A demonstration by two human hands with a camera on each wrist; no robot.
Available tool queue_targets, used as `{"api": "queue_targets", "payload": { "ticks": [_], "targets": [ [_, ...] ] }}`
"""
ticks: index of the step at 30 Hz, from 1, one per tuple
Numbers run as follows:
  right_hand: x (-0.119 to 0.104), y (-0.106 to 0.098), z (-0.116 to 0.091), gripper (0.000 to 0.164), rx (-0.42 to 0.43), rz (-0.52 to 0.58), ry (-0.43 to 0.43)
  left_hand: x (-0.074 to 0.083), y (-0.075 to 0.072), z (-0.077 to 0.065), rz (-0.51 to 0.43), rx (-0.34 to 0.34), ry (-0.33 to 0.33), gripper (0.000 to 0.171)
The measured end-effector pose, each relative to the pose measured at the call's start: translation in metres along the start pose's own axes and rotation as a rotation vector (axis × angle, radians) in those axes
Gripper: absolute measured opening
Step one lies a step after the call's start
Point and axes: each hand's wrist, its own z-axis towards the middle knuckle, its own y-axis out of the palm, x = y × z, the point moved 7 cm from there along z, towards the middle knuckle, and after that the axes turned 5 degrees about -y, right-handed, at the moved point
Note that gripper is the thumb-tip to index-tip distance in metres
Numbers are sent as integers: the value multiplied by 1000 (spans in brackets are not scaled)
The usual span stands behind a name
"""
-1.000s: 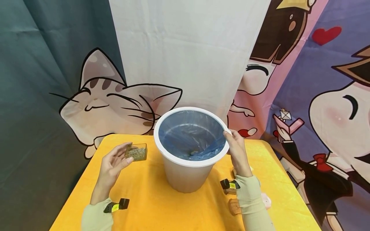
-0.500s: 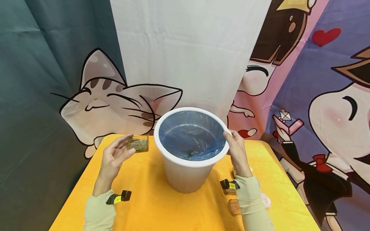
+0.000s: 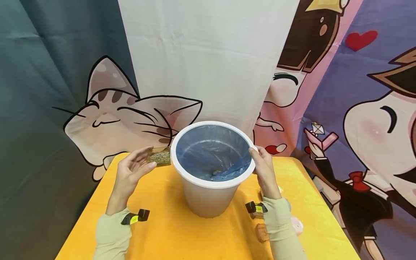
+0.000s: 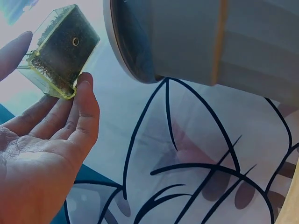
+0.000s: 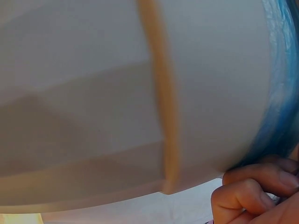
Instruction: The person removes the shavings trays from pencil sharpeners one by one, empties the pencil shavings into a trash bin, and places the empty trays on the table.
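A white bucket [image 3: 208,198] with a blue plastic bag [image 3: 211,151] lining its inside stands at the middle of the table. My left hand [image 3: 131,171] pinches a small clear yellowish box [image 3: 160,157] between thumb and fingertips, at the left side of the bucket's rim. Dark greenish, crumbly stuff fills part of this box [image 4: 65,46] in the left wrist view. On the other side, my right hand [image 3: 264,168] grips the bucket's rim with the thumb on top. Its curled fingers [image 5: 247,191] show under the rim in the right wrist view. Something small and dark lies in the bag.
A yellow cloth [image 3: 156,231] covers the table. Partly hidden by the right forearm are a brown translucent piece [image 3: 261,233] and a pink item [image 3: 297,225]. A curtain with cartoon figures [image 3: 208,57] hangs right behind the table.
My left hand has lifted the small box and brought it rightward, close beside the bucket's rim. The right hand keeps its grip on the rim, and the bucket stays in place.
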Motion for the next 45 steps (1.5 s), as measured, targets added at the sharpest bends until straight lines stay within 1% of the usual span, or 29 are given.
{"api": "queue_targets", "payload": {
  "ticks": [4,6,11,14,18,21,29,33,37,40,45],
  "targets": [
    [0,1,0,39,-4,-1,-4,3,4,5,13,7,8,48],
    [-1,1,0,40,-9,-3,-7,5,7,8,2,2,22,48],
    [-1,1,-1,41,-12,-8,-10,11,16,16,-33,-32,50,49],
    [-1,0,-1,41,-7,-15,-6,11,22,21,-34,-42,40,50],
    [-1,-1,-1,40,-3,-13,-3,11,29,27,-8,-31,20,52],
    [-1,-1,-2,40,-5,-14,-4,12,34,31,7,-32,19,53],
    [-1,0,-3,41,-12,-22,-4,20,49,39,2,-49,63,55],
    [-1,-1,-4,41,-12,-25,-5,24,61,44,-12,-78,81,55],
    [-1,-2,-4,41,-13,-22,-2,27,73,49,14,-117,88,56],
    [-1,-2,-4,41,-12,-23,-5,28,81,52,18,-143,74,57],
    [0,-2,-4,42,-11,-30,0,26,90,54,-24,-166,45,58]
  ]
}}
